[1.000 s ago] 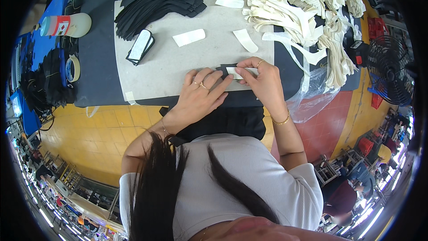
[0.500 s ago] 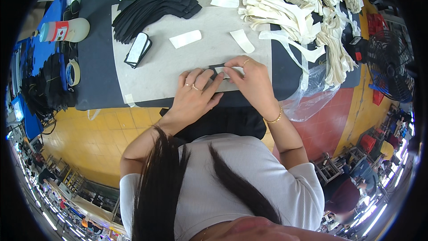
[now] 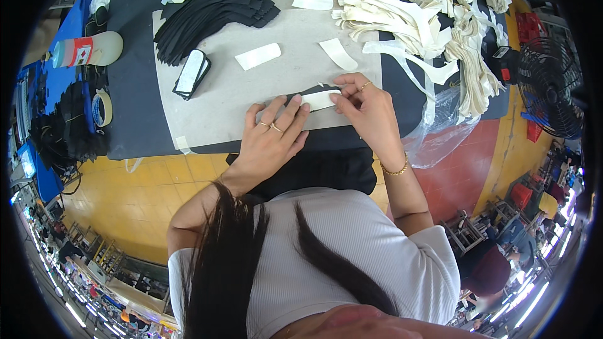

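In front of me on the grey sheet, a short white strip lies over a small black fabric piece, whose edges show around it. My left hand rests its fingertips flat on the strip's left end. Thumb and forefinger of my right hand pinch the right end of the strip. Further up, two loose white pieces lie apart from each other. A small stack of black, rounded pieces with a white top sits to the left.
A fanned pile of black fabric pieces lies at the far left, cream fabric bundles at the far right. A bottle and a tape roll are at the left edge. A clear plastic bag hangs near a black fan.
My right hand has shifted right and slightly up, along the strip. More of the white strip and the black piece now shows between my hands. My left hand has barely moved.
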Demonstrator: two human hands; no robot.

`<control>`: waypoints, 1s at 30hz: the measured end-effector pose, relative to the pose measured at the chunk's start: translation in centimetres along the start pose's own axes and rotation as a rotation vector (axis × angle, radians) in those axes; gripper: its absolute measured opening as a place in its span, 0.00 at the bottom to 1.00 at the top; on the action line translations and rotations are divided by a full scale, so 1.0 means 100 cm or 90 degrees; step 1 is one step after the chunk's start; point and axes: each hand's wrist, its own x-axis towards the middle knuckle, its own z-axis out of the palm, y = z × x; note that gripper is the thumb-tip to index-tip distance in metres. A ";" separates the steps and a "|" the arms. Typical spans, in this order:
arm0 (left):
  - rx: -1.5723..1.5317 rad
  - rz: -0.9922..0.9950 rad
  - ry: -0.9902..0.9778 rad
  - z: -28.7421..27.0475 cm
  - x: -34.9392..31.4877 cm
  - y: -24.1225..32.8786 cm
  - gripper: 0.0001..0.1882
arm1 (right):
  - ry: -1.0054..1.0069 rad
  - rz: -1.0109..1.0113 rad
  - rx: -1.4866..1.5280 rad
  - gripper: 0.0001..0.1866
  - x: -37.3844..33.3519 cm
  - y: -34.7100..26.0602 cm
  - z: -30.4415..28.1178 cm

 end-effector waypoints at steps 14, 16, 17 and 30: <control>-0.035 -0.009 0.051 0.002 0.011 0.001 0.22 | 0.232 -0.177 -0.413 0.20 -0.008 0.011 0.039; -0.025 -0.002 0.061 0.001 0.013 0.000 0.20 | 0.260 -0.184 -0.404 0.20 -0.006 0.015 0.043; -0.020 -0.004 0.067 0.001 0.013 -0.001 0.19 | 0.265 -0.164 -0.419 0.19 -0.006 0.018 0.041; -0.285 -0.211 0.087 -0.001 0.031 0.000 0.19 | 0.095 -0.259 -0.305 0.12 -0.007 0.014 0.008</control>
